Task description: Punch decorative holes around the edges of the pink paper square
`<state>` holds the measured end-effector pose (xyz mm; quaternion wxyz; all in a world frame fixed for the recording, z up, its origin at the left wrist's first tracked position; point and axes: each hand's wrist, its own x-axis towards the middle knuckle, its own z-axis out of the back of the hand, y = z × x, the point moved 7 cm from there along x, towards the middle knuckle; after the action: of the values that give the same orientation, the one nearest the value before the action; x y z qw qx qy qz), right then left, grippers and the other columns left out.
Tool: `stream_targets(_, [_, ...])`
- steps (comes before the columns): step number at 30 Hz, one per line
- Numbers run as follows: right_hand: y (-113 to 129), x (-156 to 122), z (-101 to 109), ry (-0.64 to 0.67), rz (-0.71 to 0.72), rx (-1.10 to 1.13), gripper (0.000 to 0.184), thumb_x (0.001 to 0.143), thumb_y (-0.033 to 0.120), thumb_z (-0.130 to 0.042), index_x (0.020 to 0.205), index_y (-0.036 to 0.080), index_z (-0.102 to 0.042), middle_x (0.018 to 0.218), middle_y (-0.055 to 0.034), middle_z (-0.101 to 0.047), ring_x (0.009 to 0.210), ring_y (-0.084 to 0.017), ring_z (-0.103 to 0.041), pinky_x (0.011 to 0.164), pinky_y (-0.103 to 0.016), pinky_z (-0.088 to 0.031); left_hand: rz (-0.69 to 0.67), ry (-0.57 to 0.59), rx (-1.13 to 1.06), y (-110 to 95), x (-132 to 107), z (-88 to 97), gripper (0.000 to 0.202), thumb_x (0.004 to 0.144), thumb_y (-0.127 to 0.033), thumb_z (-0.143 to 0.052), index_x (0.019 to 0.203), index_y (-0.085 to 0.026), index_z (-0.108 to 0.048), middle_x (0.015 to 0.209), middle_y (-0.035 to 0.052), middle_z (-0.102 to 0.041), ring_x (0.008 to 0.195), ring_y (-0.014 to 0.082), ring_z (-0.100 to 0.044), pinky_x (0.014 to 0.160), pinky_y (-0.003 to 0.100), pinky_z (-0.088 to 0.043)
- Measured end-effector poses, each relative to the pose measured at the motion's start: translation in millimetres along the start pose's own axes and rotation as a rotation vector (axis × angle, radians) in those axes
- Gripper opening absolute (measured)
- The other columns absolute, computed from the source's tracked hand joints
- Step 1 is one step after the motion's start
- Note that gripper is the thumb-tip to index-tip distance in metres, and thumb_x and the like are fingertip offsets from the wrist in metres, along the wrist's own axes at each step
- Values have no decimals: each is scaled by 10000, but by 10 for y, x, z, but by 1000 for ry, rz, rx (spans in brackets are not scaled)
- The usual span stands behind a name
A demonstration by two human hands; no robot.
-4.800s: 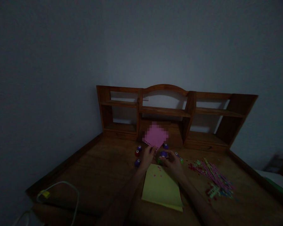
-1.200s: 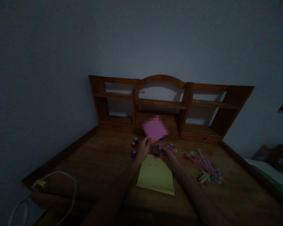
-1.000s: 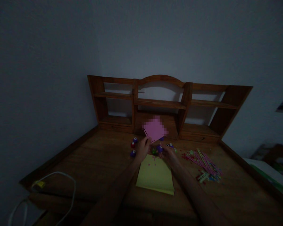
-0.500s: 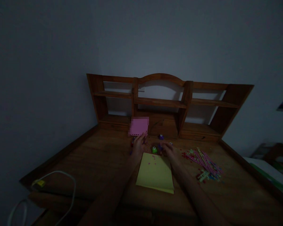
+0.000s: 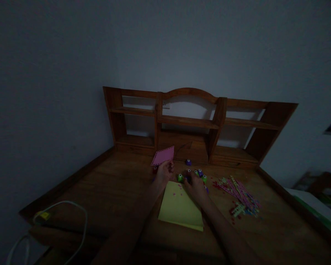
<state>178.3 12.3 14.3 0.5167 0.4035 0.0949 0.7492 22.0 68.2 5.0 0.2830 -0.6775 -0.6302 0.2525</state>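
The room is dim. My left hand (image 5: 163,173) pinches a pink sheet of paper (image 5: 163,156) with a punched edge, held low over the wooden desk (image 5: 113,191). My right hand (image 5: 193,185) rests at the far edge of a yellow sheet (image 5: 180,208), fingers curled among small craft punches; whether it grips one I cannot make out. A green punch (image 5: 180,177) sits between the hands. Purple and green punches (image 5: 200,173) lie just beyond the right hand. Tiny punched bits dot the yellow sheet.
A wooden hutch with shelves (image 5: 191,121) stands at the back of the desk. A heap of coloured paper strips and scraps (image 5: 241,197) lies to the right. A white cable with a yellow tag (image 5: 57,213) loops at the left front corner.
The left hand has swung the pink sheet leftward and tipped it down flatter. The right hand has come down among the punches at the yellow sheet's edge.
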Motion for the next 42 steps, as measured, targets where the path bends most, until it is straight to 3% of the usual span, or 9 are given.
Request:
stream_targets(5, [13,9,-46,3,22,-123,262,923,162,-412,1087,159,-616,1059,-129,-654,978,-238,-619,886,-345,-463,-99,-60,286,121,78,98,283,680,-394,-712,736,-142,-596,604,-14,-565,489,101,-516,502,227,-416])
stream_targets(10, [144,19,23,1,82,-262,253,940,200,-419,1108,173,-606,1100,-133,-623,994,-247,-600,881,-339,-461,-293,-94,629,93,32,108,393,828,-545,-550,787,-160,-621,679,34,-637,556,152,-575,516,255,-427])
stream_targets(17, [318,-9,-26,53,313,-329,396,912,205,-494,1308,199,-504,1289,-123,-561,1207,-274,-465,1030,-447,-350,-668,-139,1102,-104,-142,-51,344,879,-481,-528,944,-174,-668,931,81,-697,851,200,-626,773,305,-465])
stream_targets(22, [282,17,-123,96,312,-292,305,884,152,-540,1181,215,-574,1152,-77,-643,1117,-259,-505,1013,-432,-345,-591,-39,1198,-69,-117,-124,406,916,-476,-462,819,-152,-687,758,58,-689,710,170,-609,668,266,-445])
stream_targets(25, [306,31,-102,85,277,-277,239,869,129,-541,1090,204,-597,1064,-89,-657,1080,-265,-521,958,-412,-381,-596,-54,1197,-114,-142,-144,423,921,-476,-453,778,-152,-685,717,57,-680,690,166,-603,640,255,-434])
stream_targets(29, [320,28,40,-28,188,-180,196,909,207,-501,1085,199,-587,1051,-114,-640,1022,-268,-553,878,-392,-430,-584,-123,1210,-162,-195,-129,470,938,-489,-401,735,-169,-678,623,51,-641,638,178,-588,599,264,-417])
stream_targets(32, [233,31,204,-162,72,-38,239,944,320,-455,1124,208,-565,1059,-113,-645,971,-261,-591,829,-379,-461,-534,-96,1234,-131,-212,-145,521,960,-492,-333,722,-172,-668,563,37,-606,576,174,-568,572,263,-400])
stream_targets(37, [70,64,348,-197,-52,169,299,938,465,-455,1082,226,-563,910,-58,-701,792,-229,-663,713,-329,-495,-572,30,1382,-122,-210,-265,490,953,-462,-388,709,-139,-665,646,68,-649,595,155,-574,583,245,-377])
stream_targets(42, [-22,65,413,-281,-106,204,337,916,503,-481,1082,222,-566,903,-60,-712,775,-229,-681,696,-323,-499,-622,-6,1330,-202,-178,-225,446,916,-479,-458,712,-157,-691,745,73,-685,663,168,-599,565,237,-375])
